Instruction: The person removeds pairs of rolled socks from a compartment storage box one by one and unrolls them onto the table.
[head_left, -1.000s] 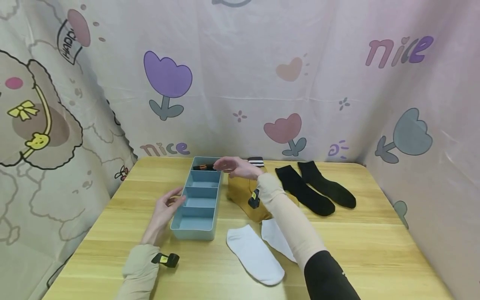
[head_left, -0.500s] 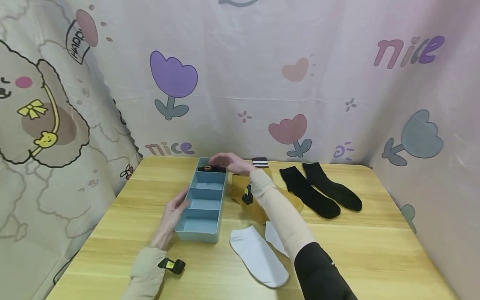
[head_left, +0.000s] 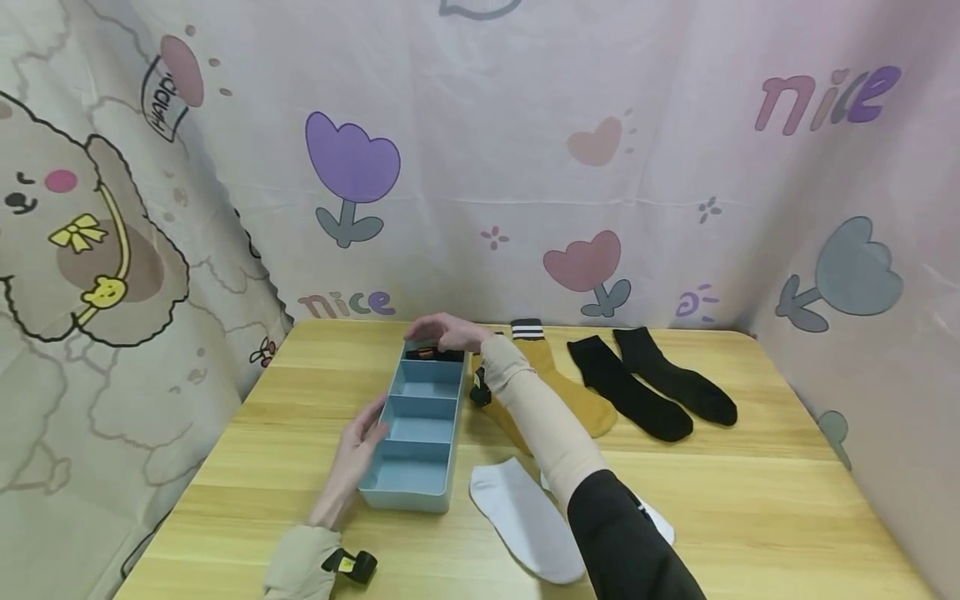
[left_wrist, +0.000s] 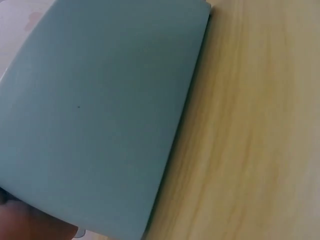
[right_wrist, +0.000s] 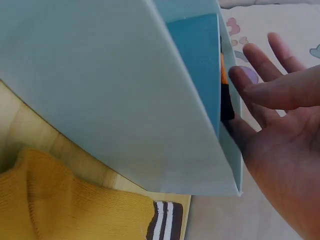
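A light blue divided storage box (head_left: 412, 502) sits on the wooden table. My left hand (head_left: 358, 454) rests against its left side, thumb at the rim. In the left wrist view the box's outer wall (left_wrist: 105, 100) fills much of the frame. My right hand (head_left: 448, 332) reaches over the far end compartment, fingers extended and slightly bent. Inside that compartment lies a black bundle with an orange stripe (head_left: 431, 354), its kind hard to make out. In the right wrist view this black and orange bundle (right_wrist: 226, 97) shows between the divider and my right hand (right_wrist: 280, 110).
Mustard socks (head_left: 573, 400) with striped cuffs lie right of the box, partly under the right forearm. Two black socks (head_left: 637, 396) lie farther right. White ankle socks (head_left: 525, 521) are nearer, one mostly covered by the right sleeve. A patterned curtain (head_left: 480, 167) hangs behind the table.
My right hand has shifted left to cover more of the far compartment and its bundle. The left hand stays at the box's side; the view has shifted slightly.
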